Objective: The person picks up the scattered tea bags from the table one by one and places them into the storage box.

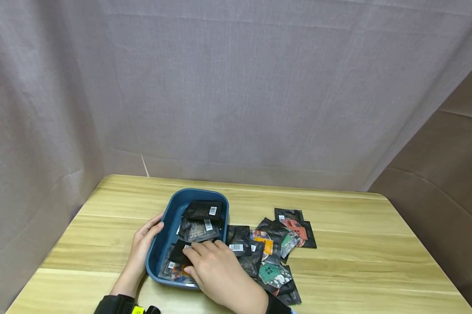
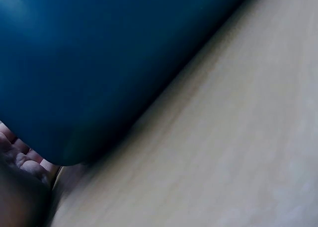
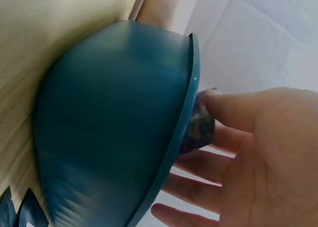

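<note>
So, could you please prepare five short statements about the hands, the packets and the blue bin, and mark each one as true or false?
1. The left hand is at the left side of the blue bin. True.
2. All the packets are inside the bin. False: several loose packets lie on the table, to the right of the bin.
3. The right hand holds a black packet over the near part of the bin. True.
4. The bin holds nothing. False: some stacked packets lie in it.
5. A red-labelled packet lies outside the bin. True.
</note>
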{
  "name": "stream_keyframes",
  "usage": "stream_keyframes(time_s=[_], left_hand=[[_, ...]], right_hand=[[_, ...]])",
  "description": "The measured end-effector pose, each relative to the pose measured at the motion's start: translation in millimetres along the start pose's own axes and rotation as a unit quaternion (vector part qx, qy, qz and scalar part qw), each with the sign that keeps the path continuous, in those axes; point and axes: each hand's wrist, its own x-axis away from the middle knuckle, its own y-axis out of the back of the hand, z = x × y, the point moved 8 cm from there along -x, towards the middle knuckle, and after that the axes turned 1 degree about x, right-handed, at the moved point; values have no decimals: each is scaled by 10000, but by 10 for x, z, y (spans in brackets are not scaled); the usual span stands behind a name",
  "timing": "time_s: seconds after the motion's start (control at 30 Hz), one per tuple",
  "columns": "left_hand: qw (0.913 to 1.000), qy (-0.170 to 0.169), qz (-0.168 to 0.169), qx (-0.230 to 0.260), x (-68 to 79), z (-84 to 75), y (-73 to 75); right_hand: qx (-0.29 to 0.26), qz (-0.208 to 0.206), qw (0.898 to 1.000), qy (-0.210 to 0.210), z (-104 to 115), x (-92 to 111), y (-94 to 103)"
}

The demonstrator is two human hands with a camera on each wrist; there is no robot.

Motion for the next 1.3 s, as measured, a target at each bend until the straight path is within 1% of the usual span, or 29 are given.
stream_keyframes(time_s=[0.17, 0.3, 0.4, 0.47, 0.63, 0.73, 0.83, 1.07, 1.3], left_hand=[[10000, 20, -74, -30, -11, -2, 2], [9999, 31, -100, -90, -12, 2, 18], [9999, 63, -94, -128, -13, 8, 28], [9998, 80, -66, -153, -12, 11, 28], [9998, 47, -58, -169, -10, 8, 25], [9998, 51, -50, -187, -12, 8, 19], [9997, 93, -20, -222, -12, 11, 14], [9997, 123, -102, -158, -3, 13, 27], [9996, 137, -28, -239, -8, 14, 9]], right_hand=[[-104, 170, 9998, -70, -44, -7, 7], [-239, 371, 9985, -334, -167, -17, 24], [-325, 430, 9968, -590, -292, -19, 48], [-415, 365, 9957, -749, -384, -14, 75], [-773, 242, 9888, -1254, -660, 24, 140], [-858, 292, 9840, -1534, -815, 70, 150], [-868, 519, 9791, -1767, -940, 129, 111], [-1041, 1430, 9639, -1991, -1092, 250, -88], [-1297, 1919, 9488, -2150, -1187, 306, -279]])
